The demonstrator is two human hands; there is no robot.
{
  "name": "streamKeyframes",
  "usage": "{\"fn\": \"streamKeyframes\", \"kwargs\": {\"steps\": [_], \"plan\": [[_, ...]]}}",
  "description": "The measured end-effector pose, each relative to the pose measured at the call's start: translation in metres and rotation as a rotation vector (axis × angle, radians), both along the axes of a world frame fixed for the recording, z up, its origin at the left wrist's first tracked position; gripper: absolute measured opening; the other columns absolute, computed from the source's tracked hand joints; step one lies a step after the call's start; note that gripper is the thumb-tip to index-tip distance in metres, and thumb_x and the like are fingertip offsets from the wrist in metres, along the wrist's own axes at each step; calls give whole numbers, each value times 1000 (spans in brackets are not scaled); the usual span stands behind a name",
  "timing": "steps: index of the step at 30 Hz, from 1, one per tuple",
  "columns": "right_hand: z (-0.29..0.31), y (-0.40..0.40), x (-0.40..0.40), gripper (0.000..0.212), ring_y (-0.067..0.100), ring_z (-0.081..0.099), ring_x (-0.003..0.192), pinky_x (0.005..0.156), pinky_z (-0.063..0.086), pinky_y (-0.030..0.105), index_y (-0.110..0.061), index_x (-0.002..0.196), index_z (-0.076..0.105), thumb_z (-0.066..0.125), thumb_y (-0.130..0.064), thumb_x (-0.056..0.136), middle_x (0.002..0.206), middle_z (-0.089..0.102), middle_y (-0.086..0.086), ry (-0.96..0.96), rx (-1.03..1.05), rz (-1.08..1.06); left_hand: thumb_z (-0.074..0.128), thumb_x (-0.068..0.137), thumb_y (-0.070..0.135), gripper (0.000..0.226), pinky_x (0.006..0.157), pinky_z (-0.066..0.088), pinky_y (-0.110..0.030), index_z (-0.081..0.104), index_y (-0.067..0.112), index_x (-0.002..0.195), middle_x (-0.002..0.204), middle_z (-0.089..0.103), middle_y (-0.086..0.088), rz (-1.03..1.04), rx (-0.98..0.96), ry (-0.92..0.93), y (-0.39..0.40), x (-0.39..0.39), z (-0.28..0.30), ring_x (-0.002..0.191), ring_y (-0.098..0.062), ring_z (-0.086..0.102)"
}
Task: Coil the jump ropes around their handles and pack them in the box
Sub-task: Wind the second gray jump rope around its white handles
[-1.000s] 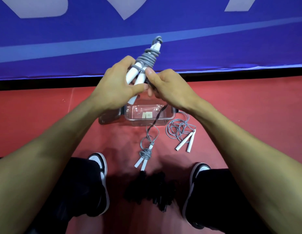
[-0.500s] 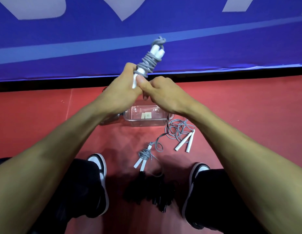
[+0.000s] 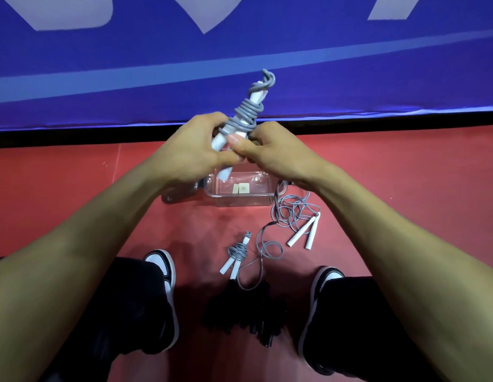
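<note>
Grey cord is wound round the pair of white handles [image 3: 241,117] you hold up in front of the blue banner [image 3: 239,51]. Your left hand [image 3: 190,155] grips the lower part of the handles; your right hand [image 3: 270,153] pinches the cord at the wrap, thumb on top. Since a second ago the bundle has tilted and the wrap has crept down the handles — the slack trailing to the red floor [image 3: 74,188] has shortened and shifted. A tail still runs from your right hand down past the clear box [image 3: 239,201], so this rope is judged not yet finished.

The box holds no rope that can be seen. One coiled rope [image 3: 235,253] lies between your shoes, and one loose rope [image 3: 297,219] lies just beside the box — a dark heap [image 3: 245,312] nearer you cannot be identified. Packing has not begun.
</note>
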State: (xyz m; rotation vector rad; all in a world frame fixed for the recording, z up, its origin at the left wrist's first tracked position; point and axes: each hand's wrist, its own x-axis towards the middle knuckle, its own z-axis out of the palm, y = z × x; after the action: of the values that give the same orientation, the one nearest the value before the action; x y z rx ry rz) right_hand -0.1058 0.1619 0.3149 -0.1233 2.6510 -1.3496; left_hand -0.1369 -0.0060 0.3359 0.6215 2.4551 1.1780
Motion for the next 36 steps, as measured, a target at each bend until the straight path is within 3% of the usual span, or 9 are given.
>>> {"fn": "streamKeyframes", "kwargs": {"steps": [3,6,11,15,22,26,31,34,36], "plan": [[4,2,0,48,7,29,43,44,22,20,-8,71,60,57,-47,99,50,34,-9,50,38,-73,76,55,47,54,80,55,-60,60,16,96,90,71,-10,111,57,17,0,-1,-1,84,-37,67],[9,-1,1,52,11,28,51,49,23,27,-13,71,54,46,-55,101,60,38,2,50,43,-90,76,61,48,56,81,53,-58,57,9,97,85,65,-10,148,123,-21,4,-1,0,75,-24,58],[9,-2,3,66,13,36,52,53,31,32,-2,67,58,39,-53,104,56,44,2,62,139,-91,73,84,5,33,69,58,-42,47,9,104,70,63,6,128,277,-219,9,1,-7,65,-15,66],[7,-2,4,66,16,41,53,55,31,34,1,74,63,38,-51,104,58,51,4,55,178,-79,69,85,-1,32,66,58,-44,48,12,104,71,68,4,69,265,-192,9,1,-9,64,-24,65],[10,-1,6,71,6,41,46,53,35,28,0,79,65,35,-59,103,50,47,-5,-46,133,-64,58,93,3,28,51,37,-16,48,19,113,60,60,23,63,183,-127,15,6,-13,54,-1,47],[9,-1,4,60,7,33,43,51,29,29,-17,60,49,36,-57,103,47,40,-8,-59,61,-35,66,85,15,36,60,38,-25,51,23,116,79,60,14,81,141,-130,14,6,-13,64,-4,51],[5,-1,0,51,13,27,51,51,24,29,-16,72,49,36,-53,105,63,38,7,-82,-85,-23,61,73,22,33,61,44,-25,59,17,106,83,60,2,68,287,-295,12,3,-9,68,-9,52],[3,0,-2,53,12,26,47,50,24,27,-15,68,48,34,-48,107,57,36,1,-63,-136,-53,53,86,15,42,73,54,-28,58,-1,124,106,61,-13,32,435,-465,6,-3,-6,89,-20,58],[4,1,-3,57,15,23,50,51,22,31,-10,71,50,34,-54,104,55,31,0,-50,-150,-58,50,95,5,31,71,54,-26,57,-2,125,106,60,-13,-18,460,-464,3,-6,-4,90,-22,56]]}}
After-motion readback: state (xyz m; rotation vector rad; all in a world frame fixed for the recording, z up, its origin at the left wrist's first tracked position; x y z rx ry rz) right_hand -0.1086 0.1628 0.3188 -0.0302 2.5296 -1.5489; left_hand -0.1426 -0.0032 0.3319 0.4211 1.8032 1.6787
